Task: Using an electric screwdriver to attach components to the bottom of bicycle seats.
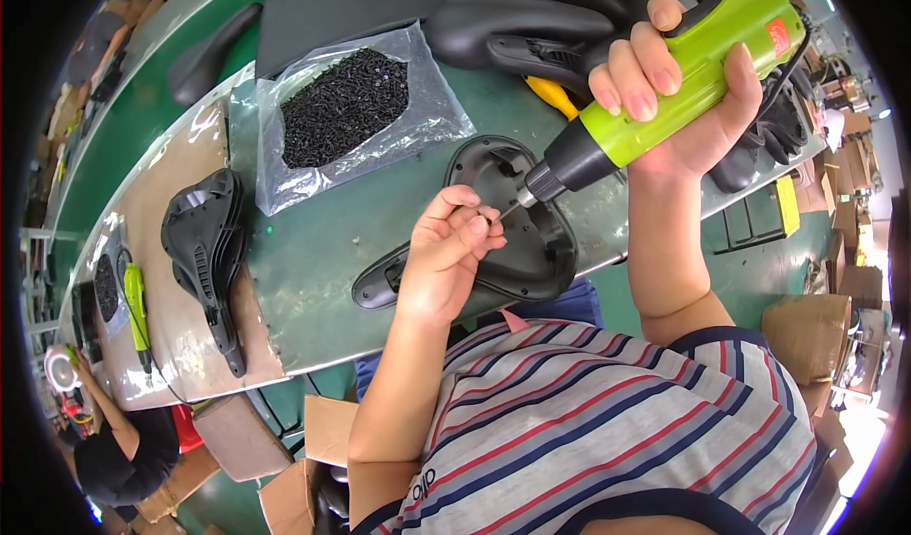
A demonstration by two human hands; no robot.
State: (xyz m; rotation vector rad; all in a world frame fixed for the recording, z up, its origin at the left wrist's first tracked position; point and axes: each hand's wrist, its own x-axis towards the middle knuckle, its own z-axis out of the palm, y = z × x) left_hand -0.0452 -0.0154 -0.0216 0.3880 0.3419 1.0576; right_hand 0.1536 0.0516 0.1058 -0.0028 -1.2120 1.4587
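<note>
My right hand [678, 89] is wrapped round a lime-green electric screwdriver [655, 117] with a black nose, its thin bit slanting down to the left. At the bit's tip, my left hand [446, 255] pinches a small black screw [489, 220] between thumb and fingers. Below both hands a black bicycle saddle [536, 269] lies underside up on the green table, its narrow nose to the left. My left hand covers part of it. Behind the left hand lies a clear plastic bag [432, 89] with a heap of small black screws [346, 108] on it.
Several black saddles [531, 18] are piled at the back. Stacked saddle bases [204, 250] and a second green screwdriver [138, 317] lie on the left. A yellow-handled tool [550, 95] sits behind the saddle. Open cardboard boxes [327, 431] stand below the table; another person [123, 450] sits lower left.
</note>
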